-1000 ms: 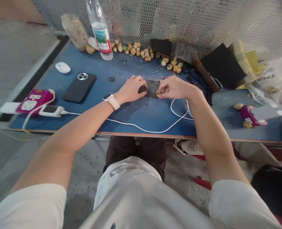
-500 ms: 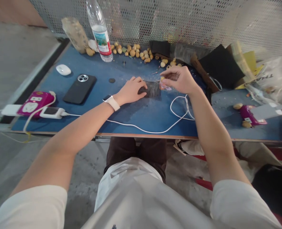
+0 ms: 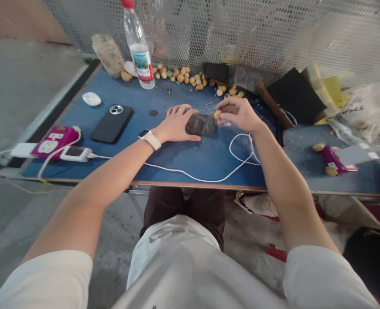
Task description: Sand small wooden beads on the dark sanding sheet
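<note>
One small tan seed [image 3: 217, 114] is pinched narrowly between the thumb and fingers of the right hand [image 3: 239, 115], just beside the right end of a dark block [image 3: 200, 124]. The left hand [image 3: 177, 123] is spread wide, with its thumb and fingers set about the block's left end, and a white watch [image 3: 149, 139] is worn on that wrist. The block is lying on a blue table [image 3: 193, 183], with a pinkish scrap [image 3: 224, 122] just beyond its right end. The seed is judged to be light, hard and smooth, so a loose pinch could let it slip; it is best taken between the fingertips. The block is judged to be stiff and rough-faced, and is best steadied from above at one end. A white cable [image 3: 190, 175] is laid on the near side of the block, a phone [image 3: 112, 123] is left of it, a bottle [image 3: 139, 56] is beyond it, and a heap of seeds [image 3: 180, 75] is spread along the table's far edge behind it.
</note>
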Action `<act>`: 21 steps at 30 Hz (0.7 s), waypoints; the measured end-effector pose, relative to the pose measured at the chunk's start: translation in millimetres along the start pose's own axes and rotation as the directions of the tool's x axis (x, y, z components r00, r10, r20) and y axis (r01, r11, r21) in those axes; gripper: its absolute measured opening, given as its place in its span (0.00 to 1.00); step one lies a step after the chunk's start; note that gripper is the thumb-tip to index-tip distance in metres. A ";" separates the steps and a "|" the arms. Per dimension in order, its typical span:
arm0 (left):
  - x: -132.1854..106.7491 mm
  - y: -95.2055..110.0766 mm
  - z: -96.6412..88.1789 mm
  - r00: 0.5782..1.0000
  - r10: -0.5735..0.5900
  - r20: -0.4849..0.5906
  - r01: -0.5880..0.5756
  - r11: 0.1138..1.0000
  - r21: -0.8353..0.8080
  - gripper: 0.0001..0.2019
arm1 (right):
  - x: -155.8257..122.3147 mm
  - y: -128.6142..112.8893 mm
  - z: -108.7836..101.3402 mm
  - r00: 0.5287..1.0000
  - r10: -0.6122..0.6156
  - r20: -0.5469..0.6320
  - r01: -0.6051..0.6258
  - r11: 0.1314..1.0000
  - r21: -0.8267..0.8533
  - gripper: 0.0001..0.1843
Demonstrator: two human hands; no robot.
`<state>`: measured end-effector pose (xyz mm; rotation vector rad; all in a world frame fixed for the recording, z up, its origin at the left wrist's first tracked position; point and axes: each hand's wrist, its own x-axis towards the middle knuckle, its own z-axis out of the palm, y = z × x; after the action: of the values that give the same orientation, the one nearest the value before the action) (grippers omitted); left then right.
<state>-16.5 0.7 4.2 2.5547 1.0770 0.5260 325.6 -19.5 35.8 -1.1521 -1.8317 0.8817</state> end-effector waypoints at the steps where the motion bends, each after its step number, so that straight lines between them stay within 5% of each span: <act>1: -0.1 -0.6 0.2 1.000 -0.007 0.003 0.007 1.000 0.003 0.61 | 0.3 2.1 -0.1 1.000 -0.006 0.003 0.006 1.000 -0.007 0.26; 6: -1.8 5.3 -3.2 0.999 -0.051 0.004 0.051 0.998 0.037 0.63 | 3.0 10.7 -2.4 0.999 -0.036 0.020 0.040 0.976 -0.213 0.22; 11: -3.2 13.1 -3.4 0.995 -0.104 -0.005 0.104 0.992 0.065 0.63 | 3.9 16.0 -7.8 0.998 -0.056 0.023 0.059 0.820 -0.570 0.12; 21: -2.6 12.5 1.6 0.993 -0.071 -0.089 0.075 0.996 0.039 0.55 | -0.5 7.2 -5.1 0.999 -0.031 0.024 0.039 0.829 -0.557 0.09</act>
<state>-9.8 -9.7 7.5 2.5382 1.2195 0.6069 332.9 -16.7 31.8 -1.4538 -2.1908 0.3217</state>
